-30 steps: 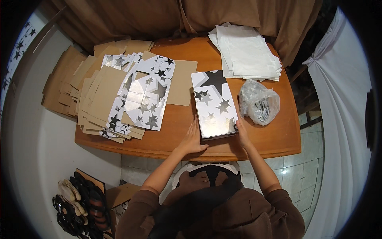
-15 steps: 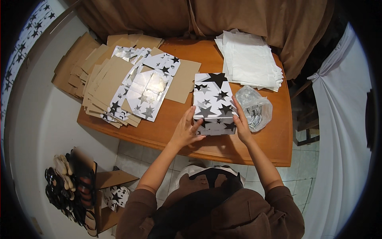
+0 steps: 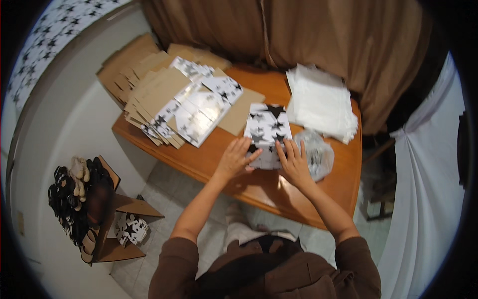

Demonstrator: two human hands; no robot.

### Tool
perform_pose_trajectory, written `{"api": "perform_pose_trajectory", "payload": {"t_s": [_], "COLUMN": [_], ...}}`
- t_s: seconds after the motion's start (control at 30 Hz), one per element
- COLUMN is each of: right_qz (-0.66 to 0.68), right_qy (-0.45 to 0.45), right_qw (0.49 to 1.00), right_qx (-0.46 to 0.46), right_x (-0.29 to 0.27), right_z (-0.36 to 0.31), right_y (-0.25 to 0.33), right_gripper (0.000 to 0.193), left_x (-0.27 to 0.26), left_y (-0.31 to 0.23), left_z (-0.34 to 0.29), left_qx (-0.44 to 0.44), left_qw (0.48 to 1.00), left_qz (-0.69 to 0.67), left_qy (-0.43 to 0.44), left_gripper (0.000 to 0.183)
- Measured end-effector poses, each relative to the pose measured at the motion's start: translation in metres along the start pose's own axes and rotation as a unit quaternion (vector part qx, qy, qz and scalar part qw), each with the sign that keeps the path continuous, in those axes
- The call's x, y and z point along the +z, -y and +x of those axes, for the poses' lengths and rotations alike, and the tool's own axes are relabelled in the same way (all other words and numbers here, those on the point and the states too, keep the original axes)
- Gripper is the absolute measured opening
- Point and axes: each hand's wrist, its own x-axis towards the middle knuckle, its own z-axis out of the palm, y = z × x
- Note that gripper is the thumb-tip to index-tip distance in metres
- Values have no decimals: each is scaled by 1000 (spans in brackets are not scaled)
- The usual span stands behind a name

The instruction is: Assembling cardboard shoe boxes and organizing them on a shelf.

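A small closed box [image 3: 268, 124] covered in white paper with black and grey stars stands on the near part of the wooden table. My left hand [image 3: 235, 158] grips its near left corner, fingers on the upper edge and thumb across the near side. At the near right corner my right hand [image 3: 294, 162] holds it too, its fingers over the upper edge. The lower part of the right side is hidden by that hand. Close to the right hand lies a clear plastic bag [image 3: 318, 158] with small silvery things inside, too blurred to name.
Flat star-patterned sheets [image 3: 201, 112] lie on stacked brown cardboard pieces [image 3: 154, 92] at the table's left. White sheets [image 3: 321, 102] are piled at the far right of the brown table [image 3: 259, 192]. A shoe rack [image 3: 132, 205] with several shoes stands lower left. Curtains hang behind and right.
My hands have shifted from the box's sides to its near upper edge, the right hand moving toward me. The whole view has turned and shifted a little.
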Motion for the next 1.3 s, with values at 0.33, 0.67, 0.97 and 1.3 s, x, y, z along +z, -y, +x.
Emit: {"api": "perform_pose_trajectory", "payload": {"t_s": [0.33,0.67,0.97,1.3], "right_qz": [39,140,176,139], "right_qy": [-175,-347,-565,-582], "right_qw": [967,862,733,757], "right_qx": [-183,-342,-335,-262], "right_x": [-62,-132,-230,-328], "right_z": [150,357,479,638], "right_y": [33,261,474,562], "right_gripper": [67,81,75,108], "left_x": [-137,-392,-601,-768], "left_y": [38,105,140,256], "left_z": [4,-101,-184,-146], "left_qx": [-110,-240,-204,-189], "left_qw": [938,783,633,557], "left_qz": [316,573,746,807], "left_qy": [-88,-23,-40,-49], "left_gripper": [108,111,107,102]}}
